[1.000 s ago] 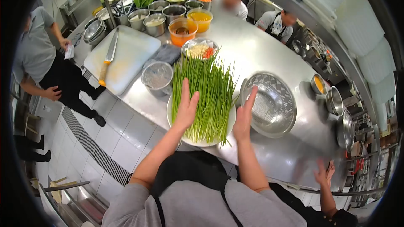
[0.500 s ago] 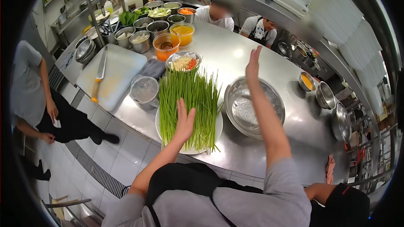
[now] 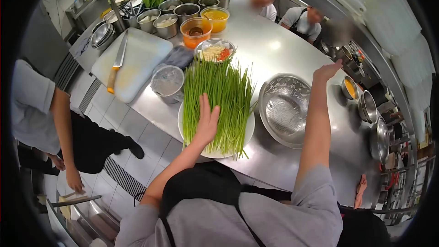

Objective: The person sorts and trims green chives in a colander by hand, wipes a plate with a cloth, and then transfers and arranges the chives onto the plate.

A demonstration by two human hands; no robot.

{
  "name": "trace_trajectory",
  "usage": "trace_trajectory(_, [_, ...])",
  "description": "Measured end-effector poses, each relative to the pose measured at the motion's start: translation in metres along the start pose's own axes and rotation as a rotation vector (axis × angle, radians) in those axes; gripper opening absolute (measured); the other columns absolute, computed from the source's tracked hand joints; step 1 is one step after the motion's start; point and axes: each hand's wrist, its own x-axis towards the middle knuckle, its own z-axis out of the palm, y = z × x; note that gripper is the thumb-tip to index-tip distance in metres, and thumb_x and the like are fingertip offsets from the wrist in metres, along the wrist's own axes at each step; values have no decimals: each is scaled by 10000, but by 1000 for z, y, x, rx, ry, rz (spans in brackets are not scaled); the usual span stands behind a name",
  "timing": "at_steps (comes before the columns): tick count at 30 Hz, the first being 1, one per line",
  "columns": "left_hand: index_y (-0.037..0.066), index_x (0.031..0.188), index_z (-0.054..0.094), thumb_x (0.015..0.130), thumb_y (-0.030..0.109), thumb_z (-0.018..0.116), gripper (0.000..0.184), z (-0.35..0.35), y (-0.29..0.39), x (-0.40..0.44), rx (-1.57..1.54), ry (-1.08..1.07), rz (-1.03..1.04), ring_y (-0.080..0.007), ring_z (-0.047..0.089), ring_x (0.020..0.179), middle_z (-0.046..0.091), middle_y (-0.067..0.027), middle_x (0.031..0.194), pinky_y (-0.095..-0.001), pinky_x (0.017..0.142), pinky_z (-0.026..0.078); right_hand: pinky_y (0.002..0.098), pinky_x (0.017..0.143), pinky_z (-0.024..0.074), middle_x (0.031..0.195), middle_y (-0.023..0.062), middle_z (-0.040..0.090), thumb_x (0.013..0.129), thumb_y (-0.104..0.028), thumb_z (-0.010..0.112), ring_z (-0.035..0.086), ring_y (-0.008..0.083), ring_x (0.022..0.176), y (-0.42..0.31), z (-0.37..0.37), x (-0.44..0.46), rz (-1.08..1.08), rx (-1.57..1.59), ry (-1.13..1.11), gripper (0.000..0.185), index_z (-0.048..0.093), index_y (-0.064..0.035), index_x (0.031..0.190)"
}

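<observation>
A big bunch of long green stalks lies on a round white plate at the table's front edge. My left hand rests at the left side of the stalks or just over them, fingers stretched out. Over the table, beyond the right rim of the perforated metal colander, my right hand reaches out with nothing visible in it and its fingers extended. The colander stands to the right of the plate.
A knife lies on a white cutting board. Near the stalks are a lidded tub, a bowl of chopped food and an orange container. Metal bowls stand at right. People stand at left and behind the table.
My right hand has moved from beside the stalks outward to the right, past the colander. My left hand stays by the stalks. The person at left has come closer.
</observation>
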Motion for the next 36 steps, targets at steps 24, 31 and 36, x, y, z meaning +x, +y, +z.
trace_trajectory(24, [-101, 1389, -50, 998, 315, 215, 629, -228, -1, 186, -37, 1147, 523, -321, -104, 1385, -114, -240, 1479, -378, 1124, -48, 324, 818, 513, 1125, 174, 590, 942, -173, 455, 631, 230, 922, -83, -8, -260, 222, -370, -743, 376, 480, 30, 1257])
trace_trajectory(31, [-172, 1342, 98, 939, 270, 311, 635, -586, 35, 175, 659, 1672, 207, -531, 17, 1320, 21, -447, 1367, -543, 1098, 54, 323, 800, 516, 1056, 164, 619, 939, -182, 471, 634, 208, 881, -94, -26, -259, 133, -480, -756, 358, 513, 19, 1231])
trace_trajectory(36, [-62, 1245, 407, 908, 231, 441, 448, -670, 155, 101, 1642, 1615, -120, -459, 378, 1189, 393, -290, 1283, -515, 1037, 250, 263, 626, 505, 832, 108, 655, 877, -110, 577, 617, 144, 692, -87, -8, -285, 210, -847, -761, 209, 634, 10, 1038])
